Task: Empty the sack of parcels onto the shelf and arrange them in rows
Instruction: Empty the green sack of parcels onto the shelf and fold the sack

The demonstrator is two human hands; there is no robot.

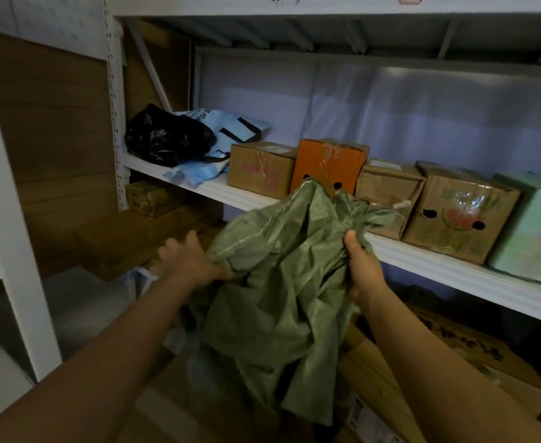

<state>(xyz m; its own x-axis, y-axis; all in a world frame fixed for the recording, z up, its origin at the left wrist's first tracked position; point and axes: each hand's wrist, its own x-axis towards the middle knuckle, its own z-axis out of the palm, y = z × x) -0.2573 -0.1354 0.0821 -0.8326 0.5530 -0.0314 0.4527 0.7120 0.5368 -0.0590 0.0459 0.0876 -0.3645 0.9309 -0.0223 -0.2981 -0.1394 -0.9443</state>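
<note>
A limp, crumpled green woven sack hangs in front of the white shelf. My left hand grips its left side and my right hand grips its right side near the top. On the shelf stand parcels in a row: a brown box, an orange box, a crushed brown box, a box with a watermelon print and a pale green box. What the sack contains is hidden.
A black plastic bag and a light blue bag lie at the shelf's left end. Cardboard boxes fill the floor below the shelf. A white perforated upright stands left. More boxes sit lower left.
</note>
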